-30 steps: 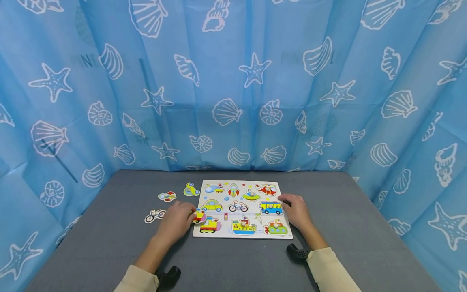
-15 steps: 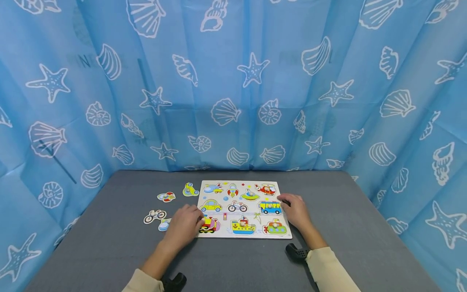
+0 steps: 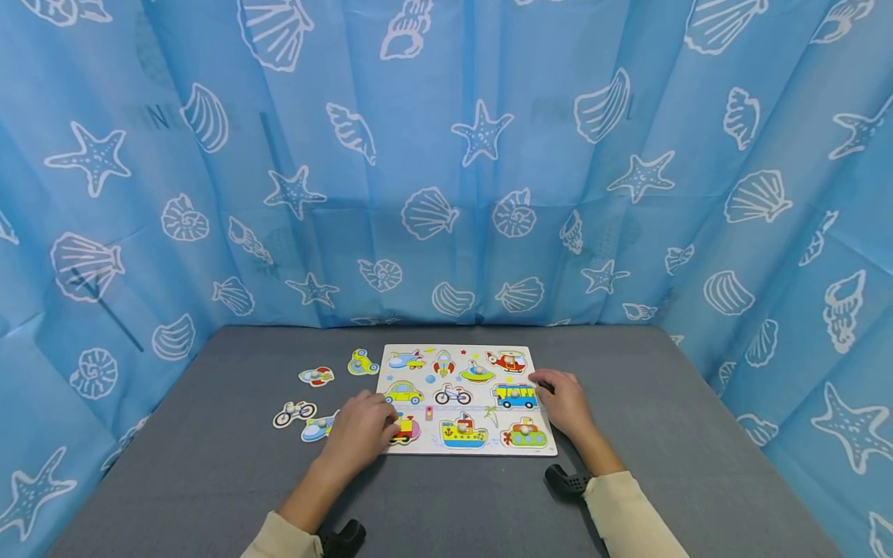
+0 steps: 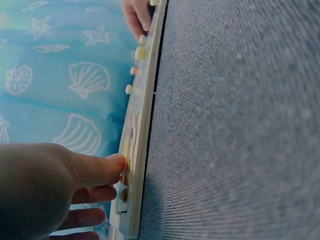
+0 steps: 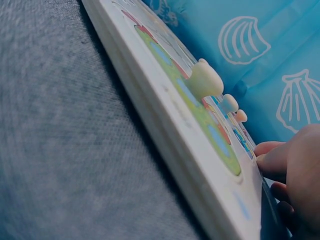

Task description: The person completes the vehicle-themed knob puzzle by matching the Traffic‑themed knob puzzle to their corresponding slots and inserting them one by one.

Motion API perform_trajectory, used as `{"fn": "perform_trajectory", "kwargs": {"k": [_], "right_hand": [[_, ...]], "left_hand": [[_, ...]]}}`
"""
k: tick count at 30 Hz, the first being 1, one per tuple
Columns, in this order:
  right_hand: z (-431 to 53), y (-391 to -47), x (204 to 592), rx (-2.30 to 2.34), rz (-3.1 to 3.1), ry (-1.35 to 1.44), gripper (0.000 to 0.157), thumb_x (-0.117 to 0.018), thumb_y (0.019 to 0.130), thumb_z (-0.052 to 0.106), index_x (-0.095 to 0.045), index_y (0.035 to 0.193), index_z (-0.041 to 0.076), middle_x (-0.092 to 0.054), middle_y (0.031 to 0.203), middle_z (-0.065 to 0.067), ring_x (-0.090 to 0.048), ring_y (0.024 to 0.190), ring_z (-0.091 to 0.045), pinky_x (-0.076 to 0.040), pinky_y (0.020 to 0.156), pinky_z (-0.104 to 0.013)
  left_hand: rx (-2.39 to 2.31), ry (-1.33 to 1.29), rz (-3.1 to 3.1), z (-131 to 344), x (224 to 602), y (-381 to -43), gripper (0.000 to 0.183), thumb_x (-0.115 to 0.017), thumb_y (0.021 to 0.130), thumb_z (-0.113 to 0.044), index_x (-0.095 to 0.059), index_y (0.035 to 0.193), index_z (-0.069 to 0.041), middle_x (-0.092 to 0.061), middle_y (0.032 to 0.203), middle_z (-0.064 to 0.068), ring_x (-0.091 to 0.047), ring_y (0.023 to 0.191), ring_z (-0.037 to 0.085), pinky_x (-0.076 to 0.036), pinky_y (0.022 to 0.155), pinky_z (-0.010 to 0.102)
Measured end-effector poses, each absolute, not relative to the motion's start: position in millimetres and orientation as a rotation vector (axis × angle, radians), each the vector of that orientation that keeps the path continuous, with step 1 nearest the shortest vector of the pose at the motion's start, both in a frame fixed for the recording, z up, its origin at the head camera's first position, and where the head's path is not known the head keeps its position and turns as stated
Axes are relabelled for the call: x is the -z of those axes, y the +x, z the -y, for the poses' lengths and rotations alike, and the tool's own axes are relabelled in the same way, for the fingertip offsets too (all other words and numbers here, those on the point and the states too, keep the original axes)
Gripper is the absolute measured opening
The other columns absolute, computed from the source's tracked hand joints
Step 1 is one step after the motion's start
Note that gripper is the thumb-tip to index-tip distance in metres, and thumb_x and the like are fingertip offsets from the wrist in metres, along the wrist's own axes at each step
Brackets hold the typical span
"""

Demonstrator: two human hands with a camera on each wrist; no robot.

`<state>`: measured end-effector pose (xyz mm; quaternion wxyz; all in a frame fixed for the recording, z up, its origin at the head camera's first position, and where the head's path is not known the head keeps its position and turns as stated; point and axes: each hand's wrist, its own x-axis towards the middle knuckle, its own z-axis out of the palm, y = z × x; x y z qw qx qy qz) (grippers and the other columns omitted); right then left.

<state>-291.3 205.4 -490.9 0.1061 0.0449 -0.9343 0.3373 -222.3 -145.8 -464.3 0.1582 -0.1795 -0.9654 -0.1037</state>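
A wooden knob puzzle board (image 3: pixel 427 443) with vehicle pictures lies flat on the table. My left hand (image 3: pixel 359 430) is over its near left corner, thumb and index finger pinching a red and yellow train piece (image 3: pixel 406 429) at the matching train picture. In the left wrist view the thumb (image 4: pixel 115 161) is close over the board, and the train piece (image 4: pixel 134 131) sits slightly tilted at the board's surface. My right hand (image 3: pixel 563 404) grips the board's right edge beside the bus piece (image 3: pixel 515 396); its fingertips (image 5: pixel 267 159) show at that edge in the right wrist view.
Left of the board lie loose pieces: a bicycle (image 3: pixel 294 414), a plane (image 3: pixel 316 429), a rocket (image 3: pixel 317 377) and a yellow-green car (image 3: pixel 362 362). Ship (image 3: pixel 463 434), submarine (image 3: pixel 525 435), helicopter (image 3: pixel 508 361) and flying saucer (image 3: pixel 477 374) pieces sit in the board. A blue curtain (image 3: pixel 446 256) hangs behind.
My left hand has moved right with the train piece, from the board's left edge onto the train picture, uncovering the loose plane. My right hand has stayed at the board's edge.
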Motion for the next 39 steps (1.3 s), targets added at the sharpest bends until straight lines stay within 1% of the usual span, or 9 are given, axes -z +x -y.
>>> {"fn": "perform_trajectory", "kwargs": {"k": [8,17,21,27,35,39], "right_hand": [[-205.0,-291.6,490.7,-0.995,2.753,0.134,0.026,-0.059,0.094,0.003,-0.068,0.118,0.002,-0.059,0.128,-0.018,-0.044,0.124,-0.035,-0.034,0.103,-0.056],[-205.0,-290.9,490.8,-0.996,2.754,0.130,0.025,-0.059,0.094,0.003,-0.068,0.118,0.002,-0.059,0.129,-0.018,-0.043,0.124,-0.035,-0.033,0.103,-0.055],[-204.4,-290.4,490.2,-0.994,2.758,0.126,0.026,-0.059,0.094,0.003,-0.067,0.119,0.002,-0.059,0.129,-0.019,-0.043,0.124,-0.035,-0.033,0.103,-0.056],[-204.7,-291.1,490.1,-0.996,2.757,0.126,0.026,-0.059,0.094,0.003,-0.067,0.119,0.002,-0.059,0.129,-0.018,-0.043,0.125,-0.036,-0.033,0.103,-0.056],[-206.2,-289.7,489.6,-0.997,2.755,0.141,0.025,-0.060,0.094,0.003,-0.068,0.118,0.001,-0.060,0.128,-0.019,-0.044,0.123,-0.036,-0.034,0.103,-0.056],[-206.9,-287.1,488.2,-1.004,2.762,0.152,0.026,-0.061,0.093,0.002,-0.067,0.118,0.000,-0.060,0.128,-0.020,-0.045,0.122,-0.037,-0.034,0.102,-0.057]], "left_hand": [[0.246,-0.511,2.811,144.3,461.4,-221.0,0.015,-0.085,0.075,-0.028,-0.076,0.080,-0.017,-0.058,0.070,-0.009,-0.043,0.069,0.012,-0.040,0.063,0.029],[0.261,-0.498,2.834,144.1,462.9,-221.3,0.014,-0.083,0.077,-0.028,-0.076,0.081,-0.017,-0.057,0.070,-0.010,-0.045,0.069,0.012,-0.041,0.065,0.030],[0.323,-0.487,2.840,147.6,462.2,-222.4,0.015,-0.083,0.077,-0.028,-0.077,0.087,-0.016,-0.061,0.074,-0.009,-0.047,0.071,0.011,-0.043,0.064,0.030],[0.463,-0.398,2.853,160.3,451.4,-225.0,0.020,-0.083,0.077,-0.025,-0.077,0.095,-0.015,-0.068,0.087,-0.004,-0.053,0.078,0.014,-0.047,0.070,0.034],[0.566,-0.240,2.798,182.3,439.6,-226.5,0.021,-0.083,0.078,-0.021,-0.075,0.097,-0.015,-0.069,0.093,-0.002,-0.060,0.088,0.020,-0.051,0.077,0.041],[0.654,-0.170,2.787,195.3,436.5,-229.0,0.020,-0.081,0.080,-0.018,-0.075,0.099,-0.014,-0.068,0.095,-0.001,-0.061,0.091,0.022,-0.051,0.078,0.044]]}}
